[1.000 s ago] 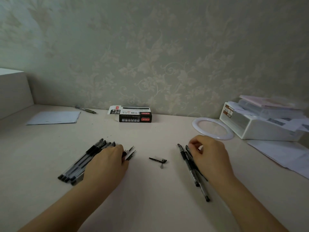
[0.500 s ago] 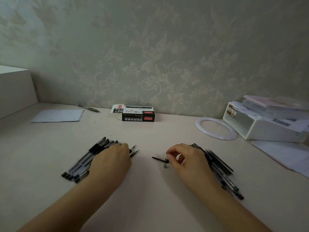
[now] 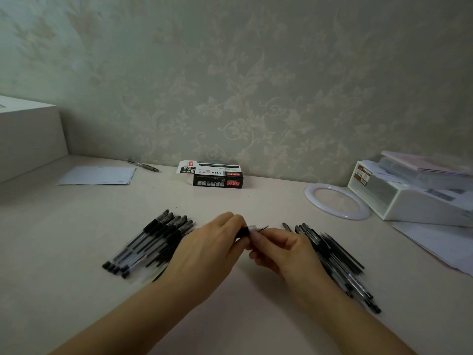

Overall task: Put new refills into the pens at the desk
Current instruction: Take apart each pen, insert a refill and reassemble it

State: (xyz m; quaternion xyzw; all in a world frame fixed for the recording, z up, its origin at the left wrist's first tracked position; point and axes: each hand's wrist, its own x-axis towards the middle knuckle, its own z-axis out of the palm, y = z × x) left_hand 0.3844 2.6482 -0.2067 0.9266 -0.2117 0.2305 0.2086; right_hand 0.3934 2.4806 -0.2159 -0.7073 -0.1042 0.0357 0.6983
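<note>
Head view: both hands [image 3: 204,254] [image 3: 284,252] pinch one slim black pen part [image 3: 252,229].

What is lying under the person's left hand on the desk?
A row of black-capped clear pens runs under the left hand, whose fingers pinch a small black pen piece. The pens' near-right ends are covered by the hand and wrist.

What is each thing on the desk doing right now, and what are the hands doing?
left hand: pinches the small pen part
right hand: pinches the same part
small pen part: held above the desk, between both hands
left pile of pens: lying flat, untouched
right pile of pens: lying flat, untouched
refill box: lying on its side, end flap open
white ring: lying flat
</note>
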